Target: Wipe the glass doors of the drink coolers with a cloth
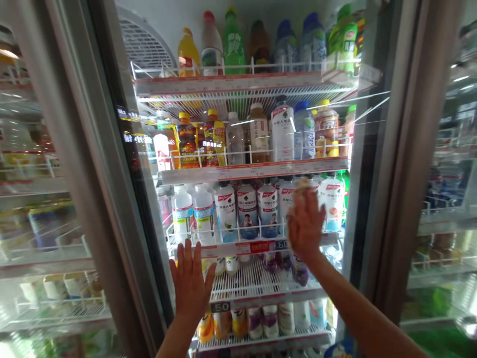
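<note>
My left hand (192, 283) is raised with its fingers stretched up and the thumb apart, palm turned toward the glass door of a drinks cooler. It appears in front of the lower shelves, and I cannot tell whether it touches the glass. Higher and to the right, my right hand (307, 223) is smeared by motion before a row of white-labelled bottles (267, 209). A small pale patch shows at its fingertips; whether this is a held thing or a reflection is unclear. Behind the glass, clear bottles with blue labels (203, 214) stand above my left hand.
Metal door frames (404, 164) flank the glass at right and left. Wire shelves hold bottles, among them a green bottle (234, 42) on top and dark-labelled bottles (187, 141) below it. Cups (255, 322) line the bottom shelf. Neighbouring coolers stand at both sides.
</note>
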Demonstrator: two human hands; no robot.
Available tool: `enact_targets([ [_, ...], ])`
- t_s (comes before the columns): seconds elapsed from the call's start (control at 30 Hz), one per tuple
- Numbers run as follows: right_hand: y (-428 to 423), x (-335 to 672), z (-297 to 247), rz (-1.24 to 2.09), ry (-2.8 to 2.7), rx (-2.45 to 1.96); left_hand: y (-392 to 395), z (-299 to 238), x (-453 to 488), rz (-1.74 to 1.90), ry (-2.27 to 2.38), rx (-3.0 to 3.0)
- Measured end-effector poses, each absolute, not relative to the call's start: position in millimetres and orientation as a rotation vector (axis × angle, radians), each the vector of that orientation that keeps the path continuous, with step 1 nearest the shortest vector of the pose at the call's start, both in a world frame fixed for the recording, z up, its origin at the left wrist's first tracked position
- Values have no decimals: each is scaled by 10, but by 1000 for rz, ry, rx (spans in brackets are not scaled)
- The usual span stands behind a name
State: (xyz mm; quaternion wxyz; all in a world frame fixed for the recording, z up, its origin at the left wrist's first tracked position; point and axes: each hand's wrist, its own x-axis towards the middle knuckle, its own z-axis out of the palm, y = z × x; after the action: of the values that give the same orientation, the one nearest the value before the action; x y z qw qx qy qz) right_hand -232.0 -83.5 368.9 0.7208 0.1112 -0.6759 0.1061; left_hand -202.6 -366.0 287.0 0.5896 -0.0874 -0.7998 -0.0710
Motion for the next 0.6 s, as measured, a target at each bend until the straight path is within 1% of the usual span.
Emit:
enact_targets([
  [0.07,-1129,-2290,3588,95,-1546,494,-3664,2878,-2020,-173,-1861,-208],
  [0.13,-1071,-2287,3573,58,-1527,562,-3680,2880,-2014,-166,-1864,-212],
  [0.27,-283,-2419,3853,250,-1382,190,-3701,2866,-1994,-160,-1875,-217],
  [0.33,-86,-2489,4017,329,-1298,38,-3647,2883,-1970,-194,-1870,-198],
  [0.37,-123,-2502,4064,344,-1279,21,-3591,2910,-1952,-223,-1856,-191],
  [0.43,-446,-2472,4057,311,-1320,123,-3411,3015,-1909,-298,-1807,-231],
  [0.53,-1162,-2362,3873,170,-1506,484,-3019,3284,-1855,-438,-1718,-478],
  [0.6,-1452,-2295,3741,115,-1546,601,-2739,3479,-1852,-544,-1672,-703],
])
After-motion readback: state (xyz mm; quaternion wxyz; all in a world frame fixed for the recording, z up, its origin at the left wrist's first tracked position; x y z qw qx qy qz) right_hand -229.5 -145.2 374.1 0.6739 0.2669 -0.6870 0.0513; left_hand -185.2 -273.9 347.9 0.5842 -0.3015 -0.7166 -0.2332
